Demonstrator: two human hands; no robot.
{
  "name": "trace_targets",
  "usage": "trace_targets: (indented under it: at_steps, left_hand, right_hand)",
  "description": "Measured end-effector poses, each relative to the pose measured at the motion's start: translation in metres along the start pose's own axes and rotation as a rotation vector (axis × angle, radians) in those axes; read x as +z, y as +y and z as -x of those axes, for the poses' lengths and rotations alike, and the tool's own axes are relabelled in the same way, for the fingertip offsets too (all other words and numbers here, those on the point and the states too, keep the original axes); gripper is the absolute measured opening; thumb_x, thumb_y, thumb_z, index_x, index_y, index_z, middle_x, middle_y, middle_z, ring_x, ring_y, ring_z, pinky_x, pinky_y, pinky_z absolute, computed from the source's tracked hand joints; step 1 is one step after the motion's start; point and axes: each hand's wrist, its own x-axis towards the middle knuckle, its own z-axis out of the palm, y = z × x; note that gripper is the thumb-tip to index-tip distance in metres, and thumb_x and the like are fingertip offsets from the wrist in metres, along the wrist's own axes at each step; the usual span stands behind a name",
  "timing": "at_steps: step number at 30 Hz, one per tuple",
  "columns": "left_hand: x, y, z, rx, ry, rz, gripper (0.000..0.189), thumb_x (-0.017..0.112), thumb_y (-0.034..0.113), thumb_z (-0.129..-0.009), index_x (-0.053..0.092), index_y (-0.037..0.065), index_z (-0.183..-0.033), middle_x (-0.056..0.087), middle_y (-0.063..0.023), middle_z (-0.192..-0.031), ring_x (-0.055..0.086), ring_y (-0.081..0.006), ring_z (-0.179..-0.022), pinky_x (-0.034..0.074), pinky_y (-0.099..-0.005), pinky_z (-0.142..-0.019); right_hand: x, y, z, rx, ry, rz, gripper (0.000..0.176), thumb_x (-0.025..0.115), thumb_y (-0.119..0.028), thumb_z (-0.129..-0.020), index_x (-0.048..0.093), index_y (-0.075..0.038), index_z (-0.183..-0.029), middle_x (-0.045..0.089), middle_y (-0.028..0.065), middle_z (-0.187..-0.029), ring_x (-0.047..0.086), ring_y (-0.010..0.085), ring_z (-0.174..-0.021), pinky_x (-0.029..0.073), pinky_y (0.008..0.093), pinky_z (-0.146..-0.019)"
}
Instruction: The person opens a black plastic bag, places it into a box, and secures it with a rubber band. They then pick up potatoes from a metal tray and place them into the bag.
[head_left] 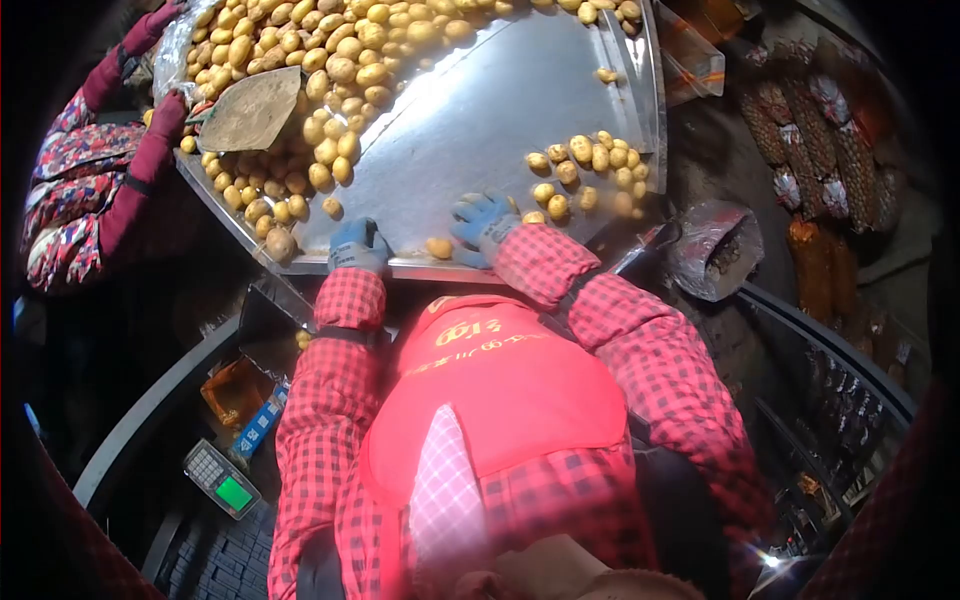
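Observation:
My left hand (358,247), in a blue and grey work glove, rests at the near edge of a metal sorting table (450,130). Its thumb stands apart from the fingers, and no potato shows in it. My right hand (484,226), gloved alike, lies on the metal with fingers spread. A single potato (438,247) sits between the hands, nearer the right one. Beyond my right hand is a loose group of potatoes (581,150). The large potato pile (340,70) covers the table's far left, and one potato (332,207) lies just past my left hand.
A flat, dirt-stained scoop (255,108) lies on the pile, near a co-worker's gloved hand (169,113) at left. A plastic bag (715,250) hangs by the right corner. Filled mesh sacks (810,140) are stacked at right. A scale display (222,480) stands lower left beside a curved metal rail (150,400).

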Motion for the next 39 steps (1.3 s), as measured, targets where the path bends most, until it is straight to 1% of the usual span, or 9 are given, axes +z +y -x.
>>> trace_targets:
  at_steps: [9, 11, 14, 18, 24, 34, 36, 38, 39]
  left_hand:
    - [-0.009, 0.013, -0.001, -0.114, -0.018, -0.005, 0.028, 0.064, 0.031, -0.092, 0.073, 0.008, -0.105, 0.072, -0.0192, -0.108, 0.068, -0.0378, -0.104, 0.053, -0.047, -0.093]
    - [-0.007, 0.015, -0.001, -0.132, 0.001, 0.053, 0.03, 0.063, 0.033, -0.094, 0.073, 0.007, -0.107, 0.072, -0.0188, -0.109, 0.068, -0.0375, -0.104, 0.053, -0.0469, -0.093]
    - [-0.005, 0.013, -0.002, -0.113, 0.005, 0.02, 0.031, 0.063, 0.033, -0.094, 0.072, 0.008, -0.109, 0.072, -0.0185, -0.11, 0.068, -0.0374, -0.105, 0.053, -0.0468, -0.092]
    - [-0.002, 0.007, -0.002, -0.069, 0.014, 0.018, 0.032, 0.062, 0.034, -0.094, 0.072, 0.009, -0.111, 0.072, -0.0185, -0.111, 0.068, -0.0374, -0.105, 0.053, -0.0467, -0.093]
    - [0.001, 0.005, -0.003, -0.117, 0.0, 0.007, 0.033, 0.061, 0.036, -0.096, 0.073, 0.01, -0.112, 0.071, -0.0181, -0.114, 0.068, -0.0365, -0.108, 0.053, -0.0466, -0.094]
    - [0.007, 0.0, -0.006, -0.081, -0.018, -0.013, 0.033, 0.062, 0.035, -0.095, 0.072, 0.011, -0.114, 0.071, -0.0178, -0.116, 0.067, -0.0358, -0.11, 0.052, -0.0464, -0.097]
    - [0.008, -0.002, -0.009, -0.085, -0.017, -0.009, 0.033, 0.061, 0.035, -0.095, 0.072, 0.011, -0.114, 0.071, -0.0179, -0.115, 0.067, -0.036, -0.109, 0.052, -0.0467, -0.096]
    - [0.01, -0.002, -0.006, -0.053, 0.02, -0.007, 0.032, 0.061, 0.035, -0.095, 0.072, 0.011, -0.113, 0.071, -0.0185, -0.112, 0.068, -0.0369, -0.107, 0.052, -0.0472, -0.095]
    - [0.007, 0.002, -0.005, -0.069, 0.016, -0.007, 0.032, 0.061, 0.035, -0.095, 0.072, 0.011, -0.113, 0.071, -0.0185, -0.112, 0.068, -0.0369, -0.107, 0.052, -0.0472, -0.095]
  right_hand:
    - [-0.043, 0.068, 0.087, 0.536, -0.191, 0.12, 0.031, 0.066, -0.042, -0.083, 0.074, -0.014, -0.092, 0.067, 0.0061, -0.11, 0.059, 0.0302, -0.119, 0.042, 0.048, -0.105]
    - [-0.047, 0.089, 0.077, 0.56, 0.187, 0.257, 0.037, 0.067, -0.046, -0.085, 0.074, -0.014, -0.103, 0.068, 0.0071, -0.115, 0.061, 0.0306, -0.118, 0.044, 0.047, -0.104]
    - [-0.071, 0.111, 0.044, 0.691, 0.19, 0.486, 0.051, 0.069, -0.042, -0.088, 0.064, -0.021, -0.134, 0.062, 0.0035, -0.136, 0.056, 0.0265, -0.131, 0.04, 0.0497, -0.109]
    - [-0.101, 0.136, 0.056, 0.908, -0.097, 0.132, 0.06, 0.075, -0.049, -0.081, 0.061, -0.026, -0.135, 0.06, 0.0027, -0.138, 0.053, 0.0287, -0.134, 0.031, 0.0544, -0.115]
    - [-0.024, 0.122, 0.129, 0.953, 0.219, 0.182, 0.053, 0.079, -0.038, -0.076, 0.068, -0.023, -0.125, 0.064, 0.0067, -0.131, 0.058, 0.0294, -0.125, 0.042, 0.0502, -0.106]
    - [-0.071, 0.103, 0.013, 0.464, 0.445, 0.411, 0.051, 0.074, -0.047, -0.083, 0.071, -0.013, -0.122, 0.064, 0.0146, -0.136, 0.06, 0.0317, -0.127, 0.047, 0.0386, -0.106]
    - [-0.11, 0.113, 0.023, 0.773, -0.257, 0.238, 0.042, 0.072, -0.043, -0.086, 0.075, -0.011, -0.112, 0.069, 0.0148, -0.126, 0.065, 0.0313, -0.119, 0.051, 0.0408, -0.1]
    - [-0.055, 0.151, 0.075, 0.82, 0.31, 0.211, 0.031, 0.069, -0.037, -0.087, 0.077, -0.01, -0.1, 0.072, 0.0162, -0.112, 0.069, 0.032, -0.106, 0.055, 0.0441, -0.09]
    - [-0.02, 0.166, 0.096, 0.807, 0.3, 0.207, 0.031, 0.069, -0.037, -0.087, 0.077, -0.01, -0.1, 0.072, 0.0162, -0.112, 0.069, 0.032, -0.106, 0.055, 0.0441, -0.09]
